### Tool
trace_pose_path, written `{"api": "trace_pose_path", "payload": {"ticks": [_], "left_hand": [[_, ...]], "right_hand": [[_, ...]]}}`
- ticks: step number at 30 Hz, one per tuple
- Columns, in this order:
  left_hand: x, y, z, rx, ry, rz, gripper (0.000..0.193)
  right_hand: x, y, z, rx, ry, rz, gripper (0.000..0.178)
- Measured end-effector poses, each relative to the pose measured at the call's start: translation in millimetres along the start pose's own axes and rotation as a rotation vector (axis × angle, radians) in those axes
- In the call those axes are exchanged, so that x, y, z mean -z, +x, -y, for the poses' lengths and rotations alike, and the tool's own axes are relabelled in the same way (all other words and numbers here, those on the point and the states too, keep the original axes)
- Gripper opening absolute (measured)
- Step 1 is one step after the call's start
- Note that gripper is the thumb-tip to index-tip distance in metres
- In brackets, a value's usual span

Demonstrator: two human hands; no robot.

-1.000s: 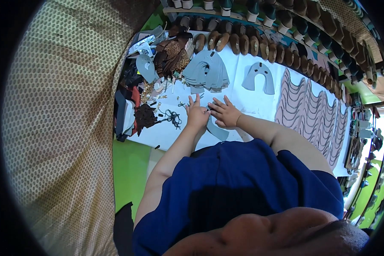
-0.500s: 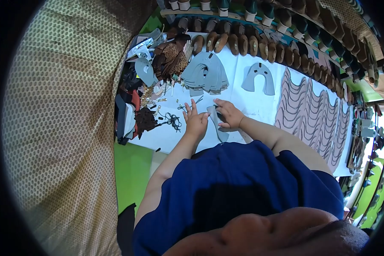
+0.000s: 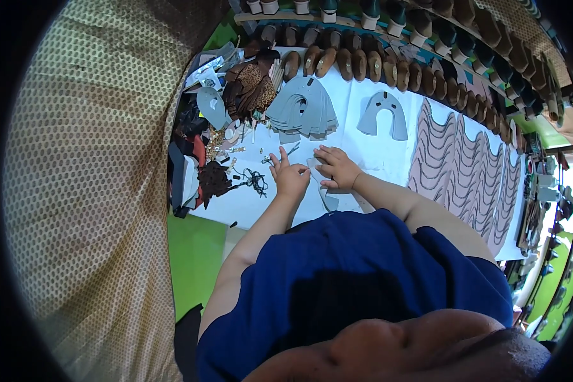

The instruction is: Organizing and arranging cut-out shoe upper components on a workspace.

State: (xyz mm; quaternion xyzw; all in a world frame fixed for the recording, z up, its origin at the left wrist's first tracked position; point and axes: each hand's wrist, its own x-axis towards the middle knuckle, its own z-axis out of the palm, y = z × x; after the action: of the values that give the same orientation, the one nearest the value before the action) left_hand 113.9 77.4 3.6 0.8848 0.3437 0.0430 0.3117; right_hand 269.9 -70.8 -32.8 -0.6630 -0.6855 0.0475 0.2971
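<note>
Nearest is the person's blue shirt (image 3: 356, 261), its hem at the edge of a white-covered worktable (image 3: 388, 167), with a patterned, dimpled curtain (image 3: 95, 191) hanging at the left. Just beyond the shirt, a grey shoe-upper piece (image 3: 328, 198) lies on the table, partly under the right hand (image 3: 339, 170), which is palm down with its fingers spread. The left hand (image 3: 291, 181) is just beside the piece, a narrow gap from the right one, its upper fingers raised and its thumb pointing toward the piece; whether it pinches anything cannot be told. Left of that hand lie a tangle of black cord (image 3: 256, 183) and a dark brown heap of scraps (image 3: 214, 181); just above its fingers are small scissors (image 3: 291, 149). Farther off, a fanned stack of grey shoe uppers (image 3: 315, 114) stands near leopard-print strips (image 3: 259, 84), with a single grey horseshoe-shaped upper (image 3: 391, 118) to the right and wavy-edged pink pieces (image 3: 430, 159) beyond it. Along the back runs a row of brown shoe lasts (image 3: 360, 65), below a shelf of heeled shoes (image 3: 370, 19).
</note>
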Motion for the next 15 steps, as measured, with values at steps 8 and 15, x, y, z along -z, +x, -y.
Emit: {"api": "trace_pose_path", "payload": {"ticks": [8, 15], "left_hand": [[3.2, 6.4, 0.1, -0.018, 0.113, 0.081, 0.009], [8.0, 5.2, 3.2, 0.033, 0.109, 0.098, 0.009]], "right_hand": [[-0.5, 0.3, 0.0, -0.041, -0.030, 0.015, 0.059], [-0.2, 0.5, 2.2, -0.060, -0.057, 0.047, 0.062]]}}
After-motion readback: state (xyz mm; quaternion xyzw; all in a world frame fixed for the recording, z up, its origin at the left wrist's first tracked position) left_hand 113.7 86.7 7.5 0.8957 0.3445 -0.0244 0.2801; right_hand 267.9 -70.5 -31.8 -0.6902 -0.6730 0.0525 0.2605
